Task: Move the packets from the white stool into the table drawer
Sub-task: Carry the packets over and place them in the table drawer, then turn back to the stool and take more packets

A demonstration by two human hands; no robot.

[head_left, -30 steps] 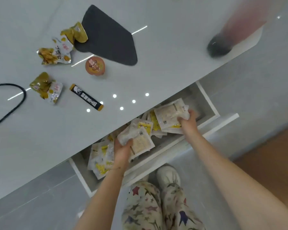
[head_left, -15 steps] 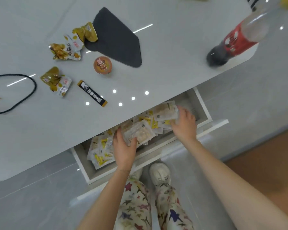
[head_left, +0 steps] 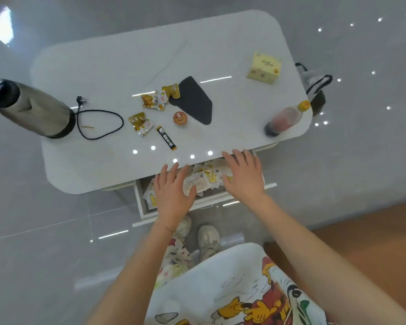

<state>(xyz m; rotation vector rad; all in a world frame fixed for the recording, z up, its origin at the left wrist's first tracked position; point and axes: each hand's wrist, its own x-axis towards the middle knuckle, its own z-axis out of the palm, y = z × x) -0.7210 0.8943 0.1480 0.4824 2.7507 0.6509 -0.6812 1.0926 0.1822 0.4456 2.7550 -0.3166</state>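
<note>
The white table drawer (head_left: 143, 207) stands pulled out under the near edge of the white table (head_left: 103, 165). Several clear and yellow packets (head_left: 204, 178) lie piled inside it. My left hand (head_left: 172, 195) hovers over the drawer's left half, fingers spread, holding nothing. My right hand (head_left: 244, 175) hovers over the drawer's right half, also spread and empty. Both hands hide part of the pile. The white stool is out of view.
On the table sit a steel kettle (head_left: 33, 109) with a black cord (head_left: 103, 124), gold snack wrappers (head_left: 155, 100), a black stick sachet (head_left: 167, 141), a round orange lid (head_left: 180, 118), a dark mat (head_left: 195, 99), a yellow box (head_left: 264, 68) and a drink bottle (head_left: 286, 118). My shoes (head_left: 206, 238) stand below the drawer.
Both hands let go of the packets, which now lie in the drawer, and lifted up with fingers spread. The camera rose and pulled back, showing the whole table.
</note>
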